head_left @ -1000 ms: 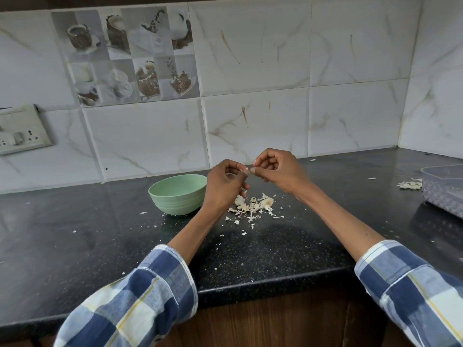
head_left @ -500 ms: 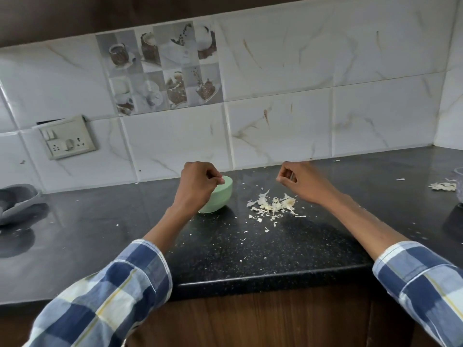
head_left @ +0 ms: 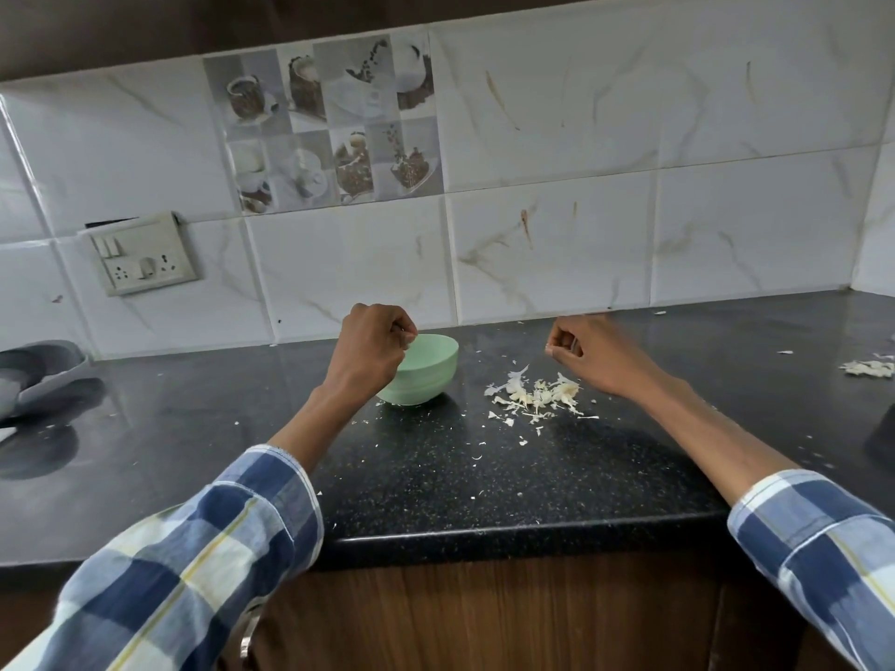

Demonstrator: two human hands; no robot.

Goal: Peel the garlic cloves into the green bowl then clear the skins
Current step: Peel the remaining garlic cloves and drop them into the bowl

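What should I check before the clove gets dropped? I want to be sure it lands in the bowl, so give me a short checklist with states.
1. Left hand over the green bowl: ok, its fingertips sit above the near rim.
2. Clove pinched in the left hand: cannot tell, only a pale speck shows at the fingertips.
3. Bowl upright on the black countertop: ok.
4. Right hand clear of the bowl: ok, it is off to the side, above the skin pile.
5. Skins kept out of the bowl: cannot tell, its inside is hidden.
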